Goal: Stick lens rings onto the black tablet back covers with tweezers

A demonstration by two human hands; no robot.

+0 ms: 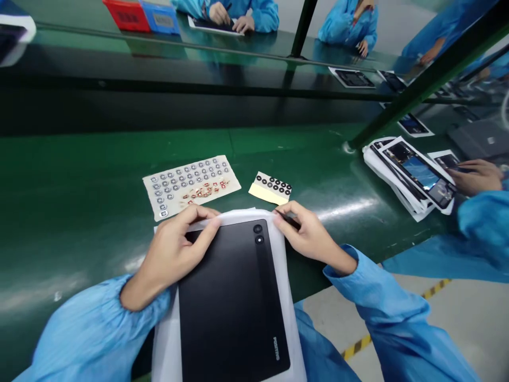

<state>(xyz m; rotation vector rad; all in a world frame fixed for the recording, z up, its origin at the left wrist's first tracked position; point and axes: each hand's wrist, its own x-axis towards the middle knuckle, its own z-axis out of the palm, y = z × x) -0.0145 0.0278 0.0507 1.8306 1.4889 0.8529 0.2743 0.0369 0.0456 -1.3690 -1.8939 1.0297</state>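
Your left grip [170,254] curls over the top edge of the black tablet [230,302], thumb pressed on its back, while your right grip [310,233] pinches a slim dark tool [292,222] at that edge. The tablet lies back-up on a white sheet [290,307], at the near edge of the green tabletop [79,175]. A slip of the tool could scratch the back or the two camera lenses [258,234]; pressing the overhanging end could tip the tablet. Your fingers hide the tool's tip. Beyond lie a sheet of small rings [191,185], a black-ringed card [273,187] and, far right, printed sheets [409,175] beside a co-worker's hand [475,178].
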